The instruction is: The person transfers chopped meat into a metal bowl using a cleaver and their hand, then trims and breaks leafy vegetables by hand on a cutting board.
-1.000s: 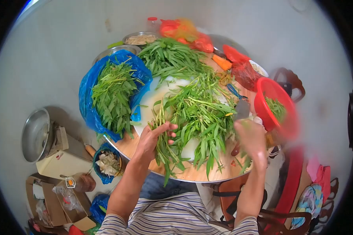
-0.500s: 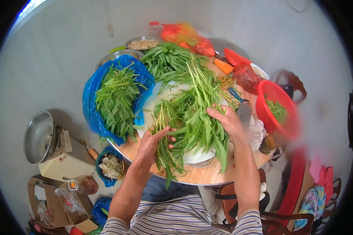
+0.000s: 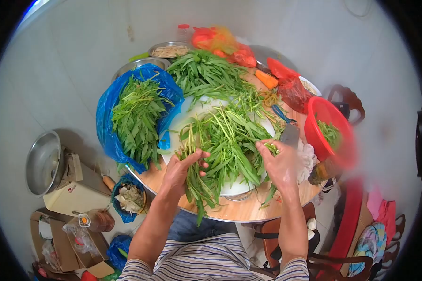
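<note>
Long-leaved greens that look like water spinach (image 3: pixel 232 145) lie in a loose heap on a white cutting board (image 3: pixel 178 125). At the heap's left side my left hand (image 3: pixel 183 166) is closed around a small bunch of stems (image 3: pixel 191 147), whose leaves hang past the table's front edge. Over the right side of the heap, my right hand (image 3: pixel 280 161) pinches a few short green stems (image 3: pixel 271 148) between thumb and fingers. Just behind that hand is a dark, wide cleaver blade (image 3: pixel 290 135).
A blue plastic bag (image 3: pixel 109 110) full of greens stands left, with a leafy pile (image 3: pixel 206 72) behind the board. At right are a red basin (image 3: pixel 328 110) with some greens, a carrot (image 3: pixel 266 79) and a glass jar (image 3: pixel 322 172). A steel bowl (image 3: pixel 44 164) stands lower left.
The large bunch under my right hand has dropped flat onto the heap, stems no longer pointing up. My right hand has closed on a few stems. My left hand keeps its bunch, barely moved.
</note>
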The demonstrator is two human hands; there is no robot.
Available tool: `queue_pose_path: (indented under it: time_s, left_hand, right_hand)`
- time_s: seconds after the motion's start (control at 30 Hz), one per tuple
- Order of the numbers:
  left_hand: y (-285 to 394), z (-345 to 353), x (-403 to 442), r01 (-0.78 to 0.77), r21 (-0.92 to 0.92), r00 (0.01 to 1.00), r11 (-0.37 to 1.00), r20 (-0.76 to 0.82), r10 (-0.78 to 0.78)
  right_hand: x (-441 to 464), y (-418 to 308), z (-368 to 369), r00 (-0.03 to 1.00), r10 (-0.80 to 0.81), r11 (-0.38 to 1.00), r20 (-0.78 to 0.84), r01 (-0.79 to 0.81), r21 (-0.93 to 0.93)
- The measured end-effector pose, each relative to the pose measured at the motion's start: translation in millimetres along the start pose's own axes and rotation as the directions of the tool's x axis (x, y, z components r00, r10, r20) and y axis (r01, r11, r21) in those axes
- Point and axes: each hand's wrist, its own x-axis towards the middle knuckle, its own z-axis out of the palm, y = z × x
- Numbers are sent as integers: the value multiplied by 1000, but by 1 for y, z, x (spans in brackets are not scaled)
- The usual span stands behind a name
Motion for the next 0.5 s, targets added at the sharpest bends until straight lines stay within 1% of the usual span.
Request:
queue_pose_path:
  time_s: [0.03,0.07,0.13,0.17,0.23,0.27,0.3,0.33,0.37,0.4,0.43,0.5]
  left_hand:
    - [1,0,-1,-3,5,1000,1000,0,3]
    - [1,-1,-2,-4,6,1000,1000,-2,4]
    - [0,0,-2,-8,15,1000,1000,-8,8]
    - [-2,0,-2,-10,16,1000,1000,-4,10]
    - [-2,1,-1,-20,105,1000,994,3,20]
    - [0,1,-1,-30,105,1000,994,-3,31]
    - [2,2,-1,-40,131,999,991,15,39]
    - [2,2,-2,-43,156,999,987,31,39]
    - [2,4,-1,-41,154,999,987,22,38]
    - [4,8,2,-43,137,998,990,45,37]
    - [5,12,6,-46,120,997,992,72,37]
    - [4,19,14,-33,134,994,990,109,18]
  right_hand:
    - [-2,-4,0,999,-2,999,54,5,-39]
    - [-1,-6,4,998,-3,999,56,5,-37]
    - [2,-9,10,960,-7,940,279,101,-325]
    - [4,1,16,962,-8,940,274,100,-325]
    - [12,37,42,952,-73,960,298,148,-239]
    - [19,37,41,926,-83,984,369,136,-119]
    - [22,37,38,920,-95,983,379,148,-113]
    - [21,37,31,905,-48,999,422,33,44]
    - [17,27,20,885,-3,977,466,-97,189]
    - [15,20,12,854,-75,950,515,-96,298]
    - [14,20,10,855,-74,950,513,-96,297]
    - [11,19,6,789,-142,963,597,-29,267]
